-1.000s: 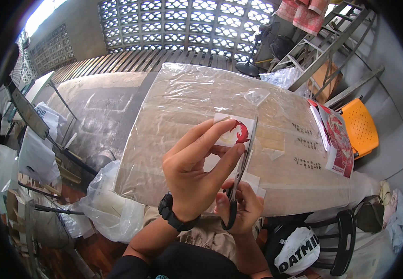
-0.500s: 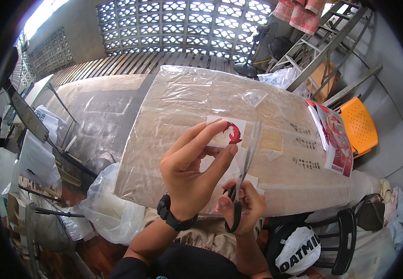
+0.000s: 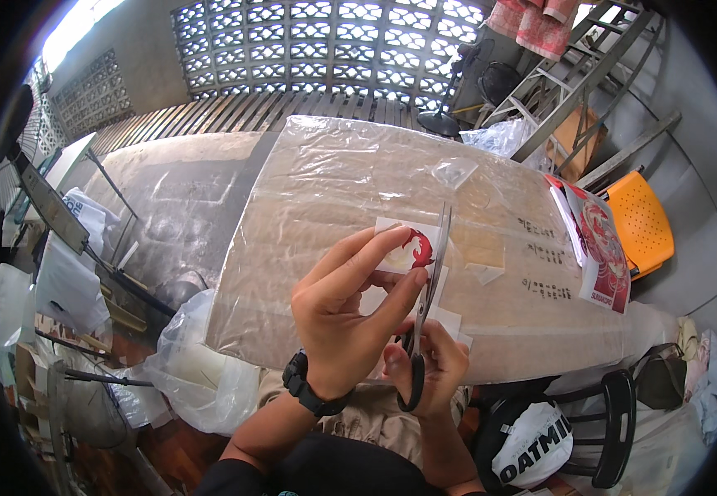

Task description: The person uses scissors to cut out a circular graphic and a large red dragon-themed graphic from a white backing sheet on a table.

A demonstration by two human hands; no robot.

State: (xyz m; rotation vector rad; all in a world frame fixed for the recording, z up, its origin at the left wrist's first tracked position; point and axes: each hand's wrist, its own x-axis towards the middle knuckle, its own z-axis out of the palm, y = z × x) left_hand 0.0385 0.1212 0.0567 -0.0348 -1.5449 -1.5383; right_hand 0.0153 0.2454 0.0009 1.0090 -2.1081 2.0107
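A small square of white paper (image 3: 388, 224) printed with a red dragon-like figure is pinched between the thumb and fingers of my left hand (image 3: 329, 302), which wears a black wristband. Black-handled scissors (image 3: 430, 291) are in my right hand (image 3: 445, 368), its fingers in the handle loops. Their long blades point away from me, nearly together, along the paper's right edge. Whether paper lies between the blades is hard to make out. Beneath the hands, other white paper (image 3: 451, 321) lies on the plastic-covered table (image 3: 358, 165), partly hidden.
A small clear plastic piece (image 3: 454, 172) lies on the table's far part. Red-and-white printed sheets (image 3: 602, 248) rest at its right end beside an orange chair (image 3: 641, 223). A black chair (image 3: 615, 430) stands near right, a ladder (image 3: 578, 83) far right, and plastic bags (image 3: 201, 372) at left.
The scissor blades have come closer together and shifted left, against the paper's right edge. My left hand and the paper have moved slightly right and nearer to me.
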